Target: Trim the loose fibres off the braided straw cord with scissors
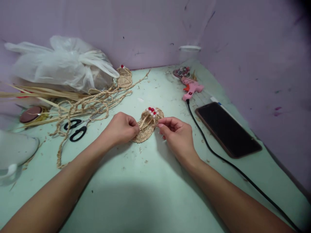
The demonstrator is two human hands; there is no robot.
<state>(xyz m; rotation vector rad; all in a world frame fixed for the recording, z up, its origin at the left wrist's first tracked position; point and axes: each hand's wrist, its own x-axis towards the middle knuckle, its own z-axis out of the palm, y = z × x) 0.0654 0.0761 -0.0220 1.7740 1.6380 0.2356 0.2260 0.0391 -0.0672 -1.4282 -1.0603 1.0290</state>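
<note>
A miniature slipper (143,133) of coiled, braided straw cord sits on the table between my hands. Red and white beads (152,112) decorate its arched strap, which faces away from me. My left hand (124,127) is closed at the slipper's left edge, its thumb and fingers pinched together there. On the opposite side, my right hand (176,131) pinches the right edge near the strap with thumb and index finger, the other fingers curled. A similar beaded slipper (124,80) lies farther back, beside a white plastic bag (70,64).
Loose braided cord (97,100) and black-handled scissors (79,132) lie left. A white mug (17,149) stands at the left edge. To the right are a pink glue gun (192,88), its black cable (218,155) and a phone (228,129). A clear container (189,53) stands behind.
</note>
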